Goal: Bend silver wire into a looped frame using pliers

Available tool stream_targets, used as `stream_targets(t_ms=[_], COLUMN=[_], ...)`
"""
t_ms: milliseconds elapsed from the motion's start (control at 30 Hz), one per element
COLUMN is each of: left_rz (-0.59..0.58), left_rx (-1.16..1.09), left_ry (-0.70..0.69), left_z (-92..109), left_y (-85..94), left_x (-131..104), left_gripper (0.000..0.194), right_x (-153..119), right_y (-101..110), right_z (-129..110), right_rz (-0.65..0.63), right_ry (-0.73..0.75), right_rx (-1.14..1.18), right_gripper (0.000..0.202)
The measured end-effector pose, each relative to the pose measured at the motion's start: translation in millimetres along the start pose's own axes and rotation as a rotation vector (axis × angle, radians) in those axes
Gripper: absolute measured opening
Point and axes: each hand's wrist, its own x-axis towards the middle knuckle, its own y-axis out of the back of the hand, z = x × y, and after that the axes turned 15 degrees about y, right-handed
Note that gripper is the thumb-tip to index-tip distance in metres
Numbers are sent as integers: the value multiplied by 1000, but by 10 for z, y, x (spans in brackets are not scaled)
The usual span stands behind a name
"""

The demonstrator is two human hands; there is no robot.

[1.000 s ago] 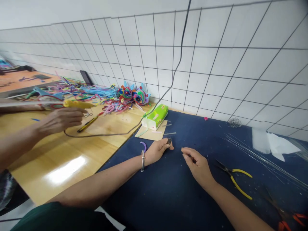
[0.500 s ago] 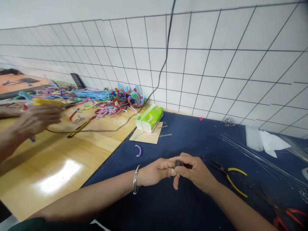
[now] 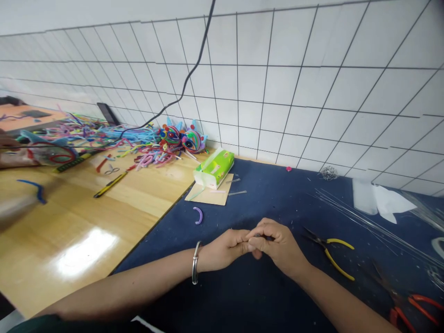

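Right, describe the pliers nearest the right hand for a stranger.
Start at the dark blue surface right of the wooden tabletop. Just right of the right hand lie the pliers, tips pointing upper left. Yellow handles distinguish them from the red-handled tool at lower right.

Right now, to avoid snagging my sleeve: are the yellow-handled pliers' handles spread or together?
Spread: on the yellow-handled pliers, both grips fan apart from the pivot. Jaws: cannot tell.

I've got bright, fairly even light; hard white glare on the wooden tabletop [image 3: 138, 208]. Blue mat [image 3: 249, 300] is near-black at bottom center. Motion smear, far left. Wall [image 3: 255, 85] grid lines bend and step, top-right corner darkens. Small dark piece [image 3: 257, 235]: too shadowed to resolve.
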Motion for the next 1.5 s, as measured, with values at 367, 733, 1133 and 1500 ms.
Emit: stream_targets(t_ms=[367, 733, 1133, 1500], left_rz=[271, 387, 375, 395], left_rx=[271, 196, 153, 64], left_ry=[-95, -21, -2, -4], left_z=[-31, -167, -203, -228], left_y=[-8, 95, 86, 71], left_x=[17, 89, 82, 73], left_gripper=[31, 27, 24, 24], right_x=[-7, -43, 12, -3], right_y=[-64, -71, -31, -56], right_z=[-27, 97, 145, 164], right_rz=[13, 75, -40, -203], right_ry=[32, 223, 409, 406], right_rx=[-209, -487, -692, -821], right_gripper=[11, 40, 38, 44])
